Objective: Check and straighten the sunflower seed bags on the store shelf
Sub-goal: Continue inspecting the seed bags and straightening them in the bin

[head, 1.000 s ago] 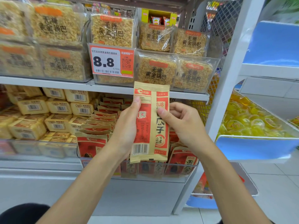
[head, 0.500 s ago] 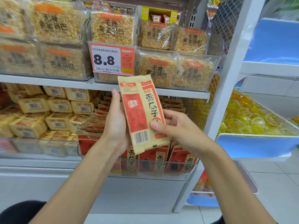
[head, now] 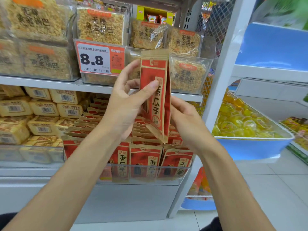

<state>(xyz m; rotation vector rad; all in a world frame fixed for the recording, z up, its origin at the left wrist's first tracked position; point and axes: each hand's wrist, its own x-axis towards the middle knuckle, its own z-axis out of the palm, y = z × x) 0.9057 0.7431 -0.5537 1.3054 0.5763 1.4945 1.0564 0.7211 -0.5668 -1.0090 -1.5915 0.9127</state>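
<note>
A red and tan sunflower seed bag (head: 155, 104) stands upright in the air in front of the shelf, its front turned toward me at a slant. My left hand (head: 126, 104) pinches it, thumb on the front and fingers behind. My right hand (head: 185, 117) touches the bag's right edge from behind; its fingertips are hidden. Below, rows of the same sunflower seed bags (head: 146, 157) stand in the lower shelf behind a clear plastic lip (head: 143, 172).
Clear boxes of rice crackers (head: 100, 24) and an 8.8 price tag (head: 100, 60) fill the upper shelf (head: 50, 84). Yellow snack packs (head: 41, 114) lie left of the seed bags. A white upright (head: 221, 77) borders the shelf; a blue bin of yellow jelly cups (head: 241, 120) sits right.
The bag has been raised and turned from its barcode back side to its front, now nearly edge-on. My left thumb has moved onto the front; my right hand has slipped behind its right edge.
</note>
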